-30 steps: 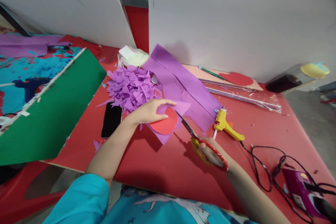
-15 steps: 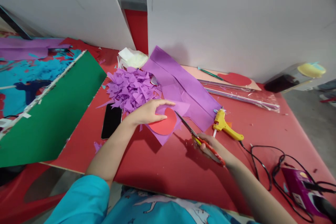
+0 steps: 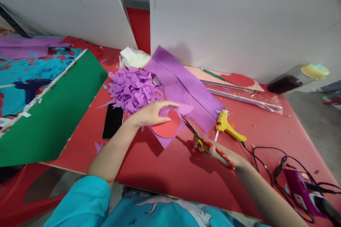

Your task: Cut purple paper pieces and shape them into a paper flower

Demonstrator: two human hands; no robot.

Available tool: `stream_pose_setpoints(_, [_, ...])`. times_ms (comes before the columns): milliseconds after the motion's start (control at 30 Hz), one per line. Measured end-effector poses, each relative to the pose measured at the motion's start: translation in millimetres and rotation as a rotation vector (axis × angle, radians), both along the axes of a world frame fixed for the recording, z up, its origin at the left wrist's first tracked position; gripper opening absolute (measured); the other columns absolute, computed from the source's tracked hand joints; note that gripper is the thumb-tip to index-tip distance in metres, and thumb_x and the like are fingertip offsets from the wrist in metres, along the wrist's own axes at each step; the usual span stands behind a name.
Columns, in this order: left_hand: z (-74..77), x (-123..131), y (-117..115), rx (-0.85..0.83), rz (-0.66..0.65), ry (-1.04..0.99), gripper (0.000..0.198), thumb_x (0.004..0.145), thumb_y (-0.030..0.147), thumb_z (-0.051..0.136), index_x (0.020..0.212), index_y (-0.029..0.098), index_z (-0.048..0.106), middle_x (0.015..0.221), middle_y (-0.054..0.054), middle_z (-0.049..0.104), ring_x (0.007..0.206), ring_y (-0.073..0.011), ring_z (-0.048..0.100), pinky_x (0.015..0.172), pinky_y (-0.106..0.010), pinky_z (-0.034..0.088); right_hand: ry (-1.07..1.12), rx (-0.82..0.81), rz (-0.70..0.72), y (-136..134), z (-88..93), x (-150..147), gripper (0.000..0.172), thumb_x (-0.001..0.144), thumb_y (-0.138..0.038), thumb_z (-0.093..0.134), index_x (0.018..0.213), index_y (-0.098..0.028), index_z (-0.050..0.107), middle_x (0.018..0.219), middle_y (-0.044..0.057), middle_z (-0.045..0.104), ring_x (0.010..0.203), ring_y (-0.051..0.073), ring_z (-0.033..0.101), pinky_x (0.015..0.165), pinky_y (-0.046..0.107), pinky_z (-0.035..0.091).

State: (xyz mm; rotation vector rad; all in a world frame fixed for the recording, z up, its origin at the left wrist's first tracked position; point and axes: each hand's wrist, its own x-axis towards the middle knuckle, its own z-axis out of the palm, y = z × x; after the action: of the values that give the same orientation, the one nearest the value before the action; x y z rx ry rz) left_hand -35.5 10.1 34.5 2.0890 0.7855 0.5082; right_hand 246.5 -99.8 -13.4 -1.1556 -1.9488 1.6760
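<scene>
My left hand (image 3: 154, 114) holds a red rounded paper shape (image 3: 168, 127) against a sheet of purple paper (image 3: 164, 143), thumb on the red piece and fingers stretched over the far side. Some of the purple sheet sticks out beyond the red edge. In my right hand (image 3: 210, 147) are scissors (image 3: 204, 143) with red and yellow handles. Their blades point toward the paper's right edge, slightly parted and a little away from it. Behind my left hand lies a heap of cut purple paper pieces (image 3: 133, 90).
Larger purple sheets (image 3: 183, 85) lie behind the hands. A yellow glue gun (image 3: 225, 126) rests to the right, its cord near a purple device (image 3: 303, 188). A phone (image 3: 113, 122) and a green board (image 3: 66, 113) are on the left. White panels (image 3: 239, 17) stand at the back.
My right hand has drawn the scissors slightly right and back from the paper, and the blades have parted a little. My left hand and the papers have barely moved.
</scene>
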Motion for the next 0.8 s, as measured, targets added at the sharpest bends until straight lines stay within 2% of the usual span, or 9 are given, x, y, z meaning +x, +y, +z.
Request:
stream_pose_setpoints(200, [4.3, 1, -4, -0.011, -0.018, 0.022, 0.051, 0.071, 0.010, 0.056, 0.121, 0.017, 0.051, 0.128, -0.007, 0.055, 0.119, -0.0177, 0.050, 0.103, -0.032, 0.038, 0.018, -0.020, 0.020, 2, 4.8, -10, 0.065, 0.076, -0.077, 0.017, 0.090, -0.020, 0.047, 0.078, 0.004, 0.046, 0.065, 0.015, 0.039, 0.055, 0.029, 0.036])
stream_pose_setpoints(333, [7.4, 4, -6, -0.005, -0.046, 0.041, 0.052, 0.071, 0.010, 0.055, 0.122, 0.017, 0.050, 0.129, -0.006, 0.054, 0.118, -0.0172, 0.050, 0.102, -0.031, 0.039, 0.046, -0.058, -0.026, 2, 7.9, -16, 0.060, 0.076, -0.076, 0.022, 0.083, -0.020, 0.042, 0.074, 0.001, 0.042, 0.061, 0.013, 0.033, 0.057, 0.029, 0.033])
stream_pose_setpoints(433, [7.5, 5, -8, 0.005, -0.057, 0.043, 0.054, 0.071, 0.010, 0.055, 0.123, 0.017, 0.048, 0.129, -0.006, 0.054, 0.118, -0.0169, 0.050, 0.102, -0.031, 0.038, 0.075, -0.088, -0.043, 1, 7.9, -18, 0.057, 0.077, -0.075, 0.023, 0.081, -0.021, 0.039, 0.069, -0.002, 0.038, 0.058, 0.012, 0.030, 0.054, 0.027, 0.030])
stream_pose_setpoints(600, [4.2, 6, -9, -0.001, -0.060, 0.029, 0.055, 0.070, 0.009, 0.053, 0.124, 0.018, 0.047, 0.130, -0.006, 0.053, 0.119, -0.0173, 0.049, 0.103, -0.031, 0.037, 0.141, -0.103, -0.030, 0, 6.6, -20, 0.056, 0.078, -0.074, 0.023, 0.077, -0.021, 0.039, 0.067, -0.002, 0.039, 0.057, 0.012, 0.033, 0.054, 0.028, 0.032])
stream_pose_setpoints(800, [1.0, 8, -9, -0.028, -0.067, 0.010, 0.059, 0.071, 0.011, 0.054, 0.128, 0.020, 0.042, 0.133, -0.006, 0.049, 0.123, -0.0188, 0.046, 0.105, -0.033, 0.035, 0.067, -0.086, -0.090, -1, 7.5, -25, 0.061, 0.075, -0.078, 0.018, 0.073, -0.022, 0.042, 0.062, -0.001, 0.043, 0.053, 0.012, 0.037, 0.053, 0.029, 0.035])
